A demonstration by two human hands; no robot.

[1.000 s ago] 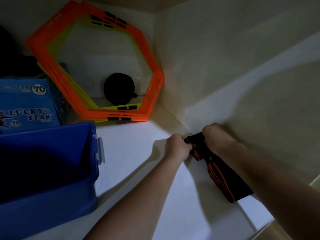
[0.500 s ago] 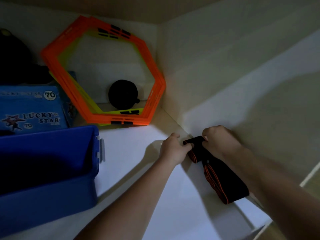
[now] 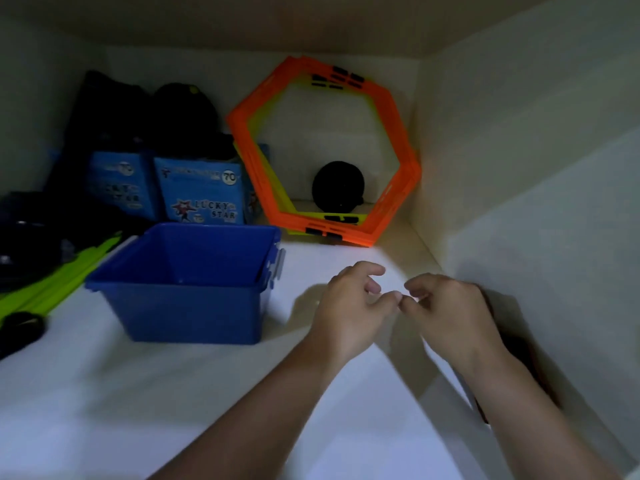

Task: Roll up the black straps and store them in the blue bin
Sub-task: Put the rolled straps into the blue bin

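A black strap with orange edging [image 3: 519, 348] lies along the right wall of the white shelf, mostly hidden behind my right forearm. My right hand [image 3: 446, 306] hovers just left of it with curled fingers and holds nothing. My left hand [image 3: 349, 306] floats beside it, fingers apart and empty, the two thumbs nearly touching. The blue bin [image 3: 194, 313] stands open to the left of my left hand; no strap shows in the part of its inside that I see. A black rolled bundle [image 3: 337, 187] sits at the back of the shelf.
Orange and yellow hexagon rings [image 3: 391, 133] lean in the back right corner around the black bundle. Blue Lucky Star boxes [image 3: 204, 195] and dark bags [image 3: 138, 112] stand behind the bin. Green sticks [image 3: 52, 282] and a dark object [image 3: 20, 327] lie at the far left.
Both hands have let go of the strap's rolled end and moved up and left of it. The view has swung left, showing more of the bin and shelf.
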